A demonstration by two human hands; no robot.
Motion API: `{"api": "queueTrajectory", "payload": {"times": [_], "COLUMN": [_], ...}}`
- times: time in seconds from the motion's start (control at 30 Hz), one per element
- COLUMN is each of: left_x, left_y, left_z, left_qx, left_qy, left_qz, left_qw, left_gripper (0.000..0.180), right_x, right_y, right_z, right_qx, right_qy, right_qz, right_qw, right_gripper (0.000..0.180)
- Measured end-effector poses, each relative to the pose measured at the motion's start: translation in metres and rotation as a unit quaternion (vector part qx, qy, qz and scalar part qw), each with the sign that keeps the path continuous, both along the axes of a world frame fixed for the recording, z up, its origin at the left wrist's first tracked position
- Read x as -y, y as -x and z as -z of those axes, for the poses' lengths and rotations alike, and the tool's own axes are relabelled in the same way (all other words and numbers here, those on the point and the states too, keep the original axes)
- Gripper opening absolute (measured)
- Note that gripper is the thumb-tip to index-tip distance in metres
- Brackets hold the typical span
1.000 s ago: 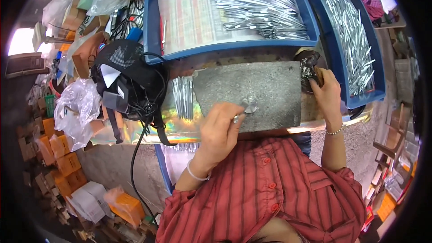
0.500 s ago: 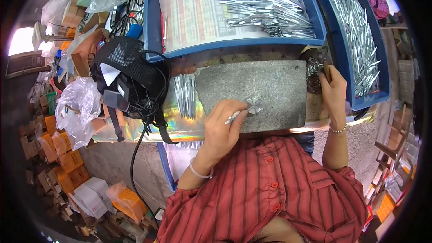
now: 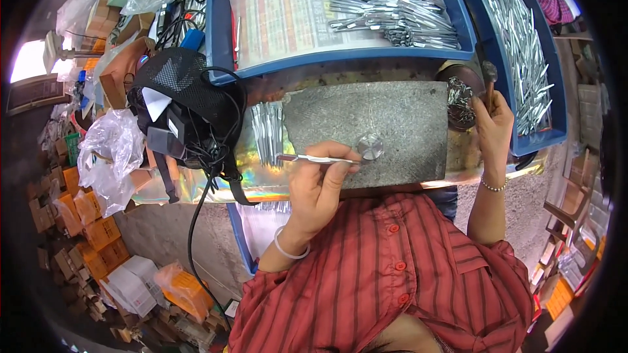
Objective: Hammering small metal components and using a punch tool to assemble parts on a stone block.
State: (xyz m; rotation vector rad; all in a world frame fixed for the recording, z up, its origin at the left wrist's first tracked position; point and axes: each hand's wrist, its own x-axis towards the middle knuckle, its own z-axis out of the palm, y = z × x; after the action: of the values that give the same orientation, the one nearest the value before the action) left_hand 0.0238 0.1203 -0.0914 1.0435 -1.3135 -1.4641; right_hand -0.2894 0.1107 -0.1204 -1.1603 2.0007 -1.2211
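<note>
While the fingers of your left hand (image 3: 309,189) pinch a slim silvery tool (image 3: 319,159) against the thumb, it lies crosswise and nearly level, its right tip close to a round metal disc (image 3: 371,146) on the grey slab (image 3: 399,111); I cannot tell whether they touch. Your left forearm slants up and rightward, with the fingers curled and the thumb on the near side. Your right hand (image 3: 495,124) wraps its fingers round the brown handle of a hammer-like tool (image 3: 489,73), its dark head pointing away from you; that forearm rises almost straight. Between it and the slab sits a dark bowl (image 3: 464,73) of small metal bits (image 3: 461,100). Left of the slab, slim metal pieces (image 3: 267,134) lie side by side on the desk (image 3: 265,186). Beyond, a blue tray (image 3: 353,60) carries a silvery heap (image 3: 392,6).
</note>
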Motion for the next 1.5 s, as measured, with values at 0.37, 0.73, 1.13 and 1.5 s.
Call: {"api": "queueTrajectory", "payload": {"times": [0.37, 0.73, 1.13, 1.5], "left_x": [0.007, 0.007, 0.005, 0.002], "left_y": [0.02, 0.04, 0.038, 0.038], "left_z": [-0.008, 0.001, -0.002, -0.003], "left_qx": [-0.219, -0.425, -0.45, -0.44], "left_qy": [-0.171, -0.349, -0.398, -0.394], "left_qz": [0.015, 0.082, 0.082, 0.081], "left_qw": [0.961, 0.831, 0.795, 0.803], "left_gripper": [0.025, 0.016, 0.015, 0.019], "right_x": [-0.026, -0.022, -0.023, -0.03], "right_y": [-0.063, -0.102, -0.113, -0.114], "right_z": [-0.054, -0.066, -0.065, -0.058], "right_qx": [0.443, 0.581, 0.461, 0.318], "right_qy": [-0.089, -0.097, -0.035, -0.013], "right_qz": [-0.115, -0.21, -0.225, -0.222], "right_qw": [0.885, 0.78, 0.858, 0.922], "right_gripper": [0.011, 0.015, 0.016, 0.016]}}
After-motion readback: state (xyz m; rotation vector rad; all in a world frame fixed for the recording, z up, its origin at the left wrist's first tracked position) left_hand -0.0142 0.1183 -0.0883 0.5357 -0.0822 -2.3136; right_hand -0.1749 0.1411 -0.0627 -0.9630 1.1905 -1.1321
